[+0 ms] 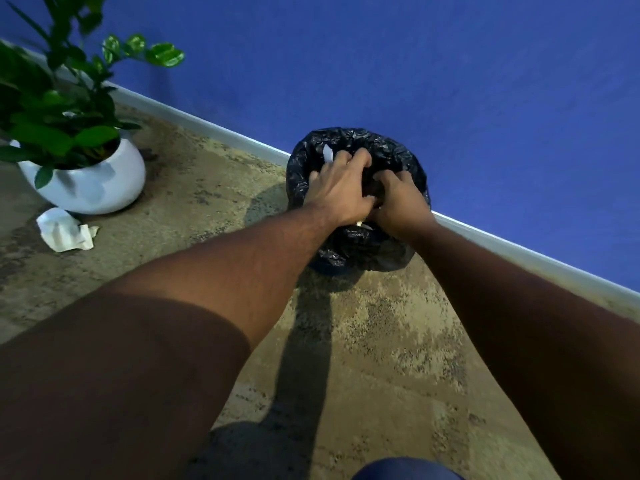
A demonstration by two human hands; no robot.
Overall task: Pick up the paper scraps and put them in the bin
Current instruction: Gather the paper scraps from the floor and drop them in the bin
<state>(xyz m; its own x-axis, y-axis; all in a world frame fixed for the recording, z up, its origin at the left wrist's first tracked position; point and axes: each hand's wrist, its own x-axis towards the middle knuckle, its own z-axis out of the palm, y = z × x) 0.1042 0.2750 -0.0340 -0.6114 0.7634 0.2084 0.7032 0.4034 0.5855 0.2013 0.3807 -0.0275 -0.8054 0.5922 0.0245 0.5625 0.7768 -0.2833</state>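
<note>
Both hands are over the bin [356, 251], which stands on the floor [381, 341] right against the bottom of the blue wall [415, 64]. A black bag [388, 150] lines the bin and folds out over its rim. The left hand [341, 190] is above the bin's open top with its fingers bent and spread a little. A small white paper scrap [327, 153] sticks up just past its fingertips, inside the rim on the far left side. I cannot tell if the fingers pinch it or if it is loose. The right hand [398, 202] sits beside the left one, touching it, with its fingers curled down into the bin. It may be holding something, but its grip is hidden.

A bigger crumpled paper scrap [65, 230] lies on the floor far to the left, just beside the white pot [93, 181] of a green plant [52, 109]. The floor between the bin and the pot is open. A pale strip [207, 128] runs along the bottom of the wall.
</note>
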